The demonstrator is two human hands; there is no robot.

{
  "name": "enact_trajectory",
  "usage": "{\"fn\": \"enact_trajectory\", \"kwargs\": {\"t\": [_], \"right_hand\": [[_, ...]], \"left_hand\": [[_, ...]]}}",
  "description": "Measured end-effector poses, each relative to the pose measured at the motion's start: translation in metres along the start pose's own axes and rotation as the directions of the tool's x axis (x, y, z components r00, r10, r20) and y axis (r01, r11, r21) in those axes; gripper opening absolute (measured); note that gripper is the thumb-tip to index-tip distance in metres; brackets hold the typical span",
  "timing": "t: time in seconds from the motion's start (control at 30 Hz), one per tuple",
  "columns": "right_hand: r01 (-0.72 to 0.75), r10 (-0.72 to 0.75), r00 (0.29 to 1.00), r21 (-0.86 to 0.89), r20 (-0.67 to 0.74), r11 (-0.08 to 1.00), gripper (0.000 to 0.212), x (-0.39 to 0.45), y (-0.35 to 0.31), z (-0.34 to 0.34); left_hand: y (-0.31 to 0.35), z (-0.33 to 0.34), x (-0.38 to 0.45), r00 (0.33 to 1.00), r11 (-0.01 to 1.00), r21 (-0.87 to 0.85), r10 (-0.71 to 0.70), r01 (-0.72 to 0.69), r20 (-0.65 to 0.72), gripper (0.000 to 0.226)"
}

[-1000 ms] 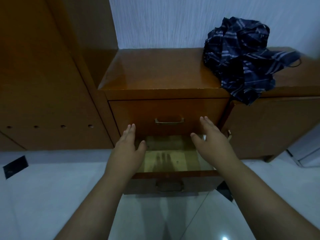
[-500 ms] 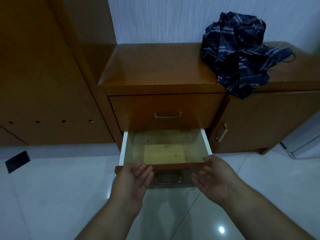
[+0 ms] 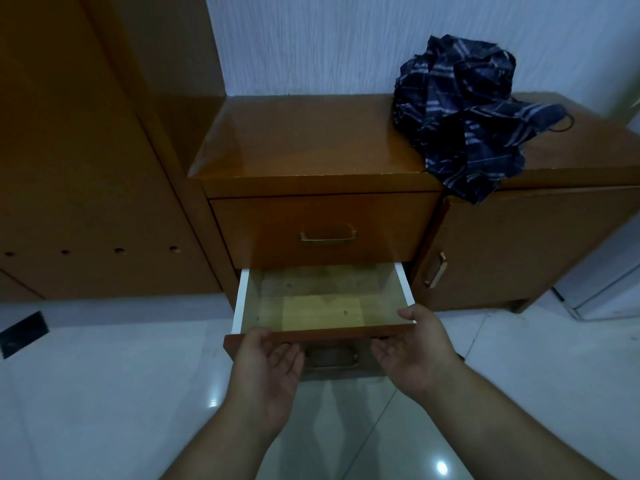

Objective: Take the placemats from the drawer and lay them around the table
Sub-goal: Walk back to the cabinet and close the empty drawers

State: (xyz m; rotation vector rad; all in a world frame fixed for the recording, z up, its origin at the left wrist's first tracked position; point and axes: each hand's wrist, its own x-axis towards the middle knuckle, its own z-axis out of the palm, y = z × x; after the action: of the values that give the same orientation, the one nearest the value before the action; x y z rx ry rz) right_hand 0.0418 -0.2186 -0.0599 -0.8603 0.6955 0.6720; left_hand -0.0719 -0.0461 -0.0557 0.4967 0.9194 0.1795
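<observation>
The lower drawer (image 3: 403, 282) of a brown wooden cabinet stands pulled out, with white side rails. On its bottom lies a flat pale yellow rectangle (image 3: 322, 311); I cannot tell whether it is a placemat or bare wood. My left hand (image 3: 268, 372) is palm up against the left part of the drawer front (image 3: 332, 336), thumb on its top edge. My right hand (image 3: 415, 351) is at the right corner, thumb on the rim and fingers spread over the front. Neither hand holds anything. No table is in view.
The upper drawer (image 3: 325, 230) is closed. A crumpled dark blue striped cloth (image 3: 464, 112) lies on the cabinet top at the right. A cupboard door (image 3: 512, 251) sits to the right and a tall wooden panel (image 3: 79, 174) to the left. The floor (image 3: 104, 393) is glossy white tile.
One second ago both hands reached palm down over the open drawer. They have since pulled back to the drawer front, turned palm up, and their thumbs now rest on its top edge.
</observation>
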Motion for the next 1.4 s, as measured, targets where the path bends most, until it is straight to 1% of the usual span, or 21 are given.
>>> {"fn": "enact_trajectory", "kwargs": {"t": [0.1,0.23,0.3,0.33,0.37,0.4,0.43,0.47,0.5,0.53,0.57,0.63,0.67,0.7,0.73,0.8,0.9,0.97,1.2,1.4], "right_hand": [[0.017,-0.016,0.999,-0.031,0.032,0.999,0.055,0.003,0.001,0.003],[0.071,-0.057,0.994,-0.162,0.091,0.984,0.040,0.008,0.002,0.003],[0.103,-0.072,0.991,-0.291,0.116,0.951,0.023,0.010,0.004,0.002],[0.125,-0.087,0.990,-0.391,0.114,0.912,0.013,0.012,0.006,0.000],[0.150,-0.113,0.988,-0.516,0.103,0.843,0.009,0.013,0.007,-0.001],[0.174,-0.143,0.985,-0.654,0.102,0.736,0.015,0.014,0.009,-0.003],[0.194,-0.164,0.979,-0.767,0.117,0.612,0.034,0.015,0.008,-0.006],[0.205,-0.171,0.976,-0.835,0.135,0.510,0.057,0.017,0.006,-0.007],[0.217,-0.171,0.973,-0.880,0.157,0.423,0.074,0.022,0.004,-0.010],[0.243,-0.172,0.966,-0.911,0.194,0.333,0.080,0.027,0.002,-0.012],[0.273,-0.175,0.955,-0.939,0.239,0.208,0.080,0.031,0.000,-0.015],[0.299,-0.214,0.921,-0.942,0.327,-0.151,0.082,0.046,-0.001,-0.025],[0.288,-0.244,0.901,-0.914,0.360,-0.284,0.085,0.055,0.000,-0.030],[0.278,-0.264,0.884,-0.887,0.386,-0.367,0.087,0.062,0.001,-0.034],[0.271,-0.272,0.873,-0.865,0.406,-0.422,0.088,0.068,0.003,-0.038],[0.259,-0.281,0.852,-0.823,0.442,-0.506,0.088,0.075,0.006,-0.043],[0.242,-0.287,0.826,-0.764,0.485,-0.598,0.087,0.083,0.004,-0.043],[0.232,-0.293,0.823,-0.758,0.488,-0.610,0.085,0.089,0.000,-0.040],[0.224,-0.349,0.791,-0.769,0.502,-0.598,0.076,0.116,-0.015,-0.020],[0.189,-0.310,0.845,-0.784,0.437,-0.591,0.079,0.122,-0.015,-0.010]], "left_hand": [[-0.004,-0.002,0.006,1.000,0.997,0.073,0.019,-0.021,0.025,0.045],[-0.006,-0.002,0.013,0.990,0.960,0.258,0.086,-0.111,0.108,0.031],[-0.004,-0.002,0.016,0.983,0.896,0.410,0.125,-0.171,0.138,0.024],[-0.003,-0.004,0.016,0.978,0.828,0.523,0.146,-0.205,0.152,0.022],[0.000,-0.006,0.016,0.971,0.737,0.634,0.160,-0.235,0.175,0.026],[0.002,-0.008,0.016,0.965,0.642,0.721,0.159,-0.260,0.207,0.037],[0.005,-0.011,0.020,0.959,0.546,0.788,0.157,-0.284,0.237,0.048],[0.006,-0.015,0.024,0.951,0.443,0.842,0.165,-0.308,0.261,0.057],[0.007,-0.016,0.028,0.940,0.333,0.882,0.183,-0.333,0.287,0.062],[0.007,-0.017,0.033,0.927,0.218,0.909,0.203,-0.355,0.314,0.064],[0.007,-0.020,0.039,0.911,0.099,0.921,0.216,-0.378,0.351,0.063],[0.006,-0.024,0.050,0.877,-0.179,0.904,0.229,-0.388,0.422,0.068],[0.007,-0.027,0.056,0.869,-0.303,0.882,0.234,-0.361,0.436,0.071],[0.008,-0.028,0.061,0.863,-0.405,0.853,0.236,-0.331,0.447,0.074],[0.009,-0.030,0.067,0.859,-0.479,0.823,0.235,-0.304,0.455,0.076],[0.013,-0.029,0.074,0.854,-0.584,0.765,0.222,-0.270,0.471,0.078],[0.019,-0.023,0.081,0.847,-0.687,0.686,0.195,-0.242,0.494,0.077],[0.023,-0.020,0.087,0.843,-0.713,0.660,0.188,-0.236,0.504,0.077],[0.035,-0.011,0.122,0.836,-0.743,0.633,0.190,-0.220,0.514,0.078],[0.031,-0.006,0.124,0.844,-0.733,0.643,0.185,-0.222,0.503,0.078]]}}
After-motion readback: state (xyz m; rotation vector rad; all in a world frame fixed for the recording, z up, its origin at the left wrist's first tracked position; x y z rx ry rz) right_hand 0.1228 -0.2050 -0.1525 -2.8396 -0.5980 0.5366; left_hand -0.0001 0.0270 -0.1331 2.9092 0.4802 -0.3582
